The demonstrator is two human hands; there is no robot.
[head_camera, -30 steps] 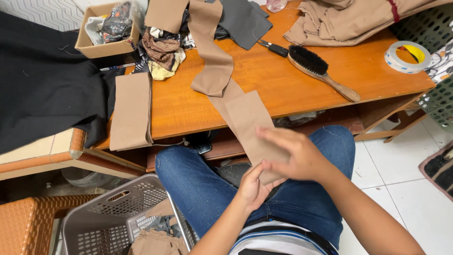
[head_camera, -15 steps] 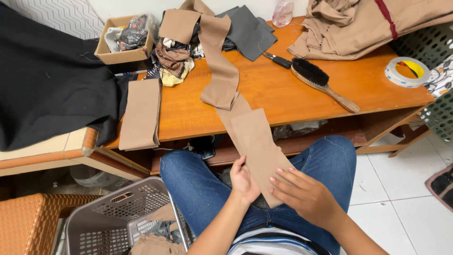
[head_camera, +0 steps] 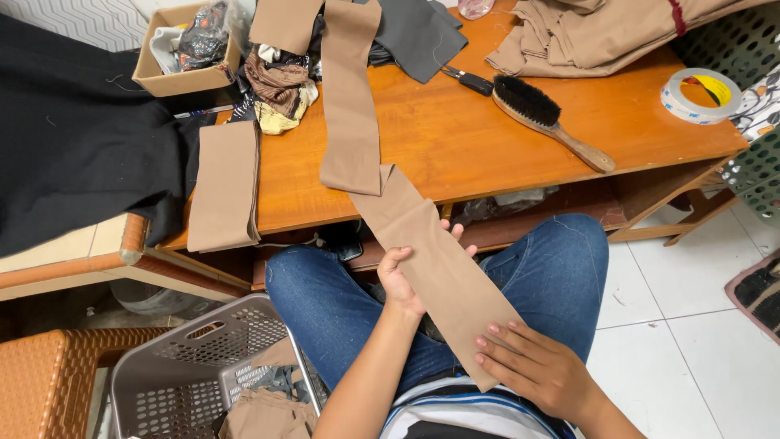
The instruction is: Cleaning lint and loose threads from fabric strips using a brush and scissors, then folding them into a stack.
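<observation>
Over the lap, below the worktop [head_camera: 487, 146] edge, a long tan fabric strip [head_camera: 443, 268] is held flat: the left hand [head_camera: 402, 280] is curled around its upper edge, while the right hand [head_camera: 540, 366] is pressed on its lower end, fingers [head_camera: 496, 345] spread.

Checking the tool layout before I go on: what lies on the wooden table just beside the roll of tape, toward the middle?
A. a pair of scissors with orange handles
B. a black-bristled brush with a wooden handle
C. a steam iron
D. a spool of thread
B: the black-bristled brush lies diagonally on the wooden table, left of the roll of tape.
</observation>
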